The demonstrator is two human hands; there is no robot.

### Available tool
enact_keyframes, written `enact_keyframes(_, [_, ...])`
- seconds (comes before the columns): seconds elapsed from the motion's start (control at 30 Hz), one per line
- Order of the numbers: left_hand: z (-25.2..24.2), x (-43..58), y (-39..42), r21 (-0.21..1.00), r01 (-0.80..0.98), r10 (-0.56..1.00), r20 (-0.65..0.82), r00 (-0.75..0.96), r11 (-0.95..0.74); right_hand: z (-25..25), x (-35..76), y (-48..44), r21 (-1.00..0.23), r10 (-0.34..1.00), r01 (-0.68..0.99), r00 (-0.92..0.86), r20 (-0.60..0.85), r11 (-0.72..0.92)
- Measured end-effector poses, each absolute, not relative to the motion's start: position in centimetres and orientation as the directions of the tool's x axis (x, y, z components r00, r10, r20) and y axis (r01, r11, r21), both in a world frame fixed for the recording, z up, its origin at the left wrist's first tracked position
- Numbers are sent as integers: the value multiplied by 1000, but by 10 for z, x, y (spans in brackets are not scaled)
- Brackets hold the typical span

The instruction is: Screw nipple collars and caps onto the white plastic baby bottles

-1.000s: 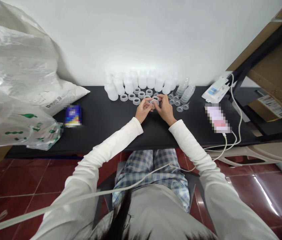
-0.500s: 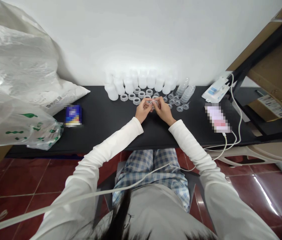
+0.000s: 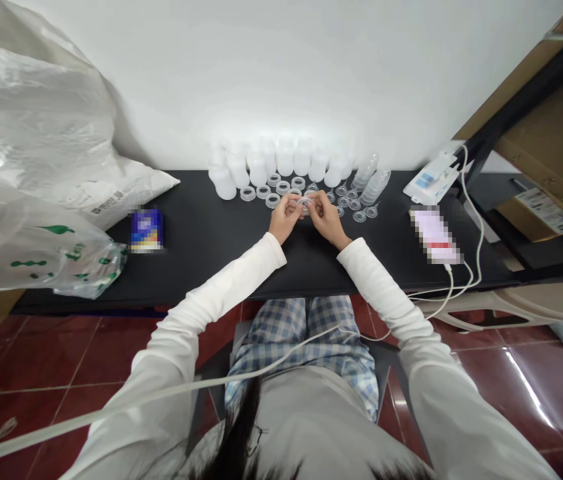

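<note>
the clear ring (image 3: 305, 202) sat just above the middle of the frame, pinched between our left hand (image 3: 284, 217) and right hand (image 3: 328, 218), both curled closed on it. fingers hid most of it, so we could not tell which way its opening faced or how its axis ran. loose rings (image 3: 272, 201) and white bottles (image 3: 256, 175) crowded just above. the black table (image 3: 201, 247) showed dark top from the hands down to its near edge.

Black table (image 3: 201, 247), white bottles (image 3: 261, 168), clear rings (image 3: 272, 200), phone (image 3: 435, 235)
</note>
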State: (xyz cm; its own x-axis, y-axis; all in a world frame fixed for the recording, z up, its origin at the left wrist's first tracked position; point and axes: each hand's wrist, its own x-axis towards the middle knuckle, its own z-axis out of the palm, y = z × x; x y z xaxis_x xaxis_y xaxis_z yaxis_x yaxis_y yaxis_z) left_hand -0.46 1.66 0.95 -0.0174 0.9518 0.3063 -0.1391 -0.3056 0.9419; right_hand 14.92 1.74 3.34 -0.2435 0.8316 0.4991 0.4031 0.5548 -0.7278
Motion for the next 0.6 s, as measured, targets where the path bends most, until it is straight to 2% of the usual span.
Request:
enact_keyframes(0.3, [16, -8, 13, 936, -61, 938, 344, -45, -347, 36, 143, 11, -796, 878, 371, -188, 440, 478])
enact_keyframes(0.6, [14, -7, 15, 939, -82, 941, 328, -82, -335, 32, 140, 14, -832, 898, 341, -207, 389, 438])
